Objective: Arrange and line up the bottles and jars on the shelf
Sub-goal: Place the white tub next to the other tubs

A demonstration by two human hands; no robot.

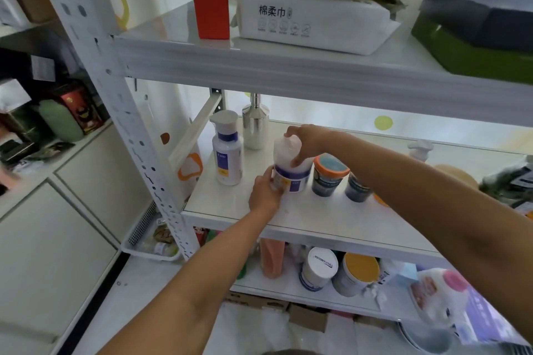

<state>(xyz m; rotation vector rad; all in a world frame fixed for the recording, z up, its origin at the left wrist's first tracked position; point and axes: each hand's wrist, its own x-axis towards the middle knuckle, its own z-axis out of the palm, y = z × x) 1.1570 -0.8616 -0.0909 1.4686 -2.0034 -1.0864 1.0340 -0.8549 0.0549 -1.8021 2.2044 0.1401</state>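
Bottles and jars stand on the middle shelf (288, 228) of a white metal rack (128, 130). At the shelf's left end a white pump bottle (227, 150) with a blue band stands upright, and just behind it to the right is a silver dispenser (255, 127). Next comes the left hand (265, 193), its fingers curled round the lower part of a white bottle (291, 173) that has a blue band near its base. This bottle is near the middle of the shelf, towards the front and roughly upright; whether its base touches the board cannot be told. The right hand (305, 141) reaches in from the right and grips the same bottle at its top, fingers wrapped over the cap and thumb down the side. Just right of it stands a jar with an orange lid (328, 174), and beside that a dark jar (356, 189), partly hidden by the right forearm. Farther right, at the back, a white pump top (419, 150) shows above the arm
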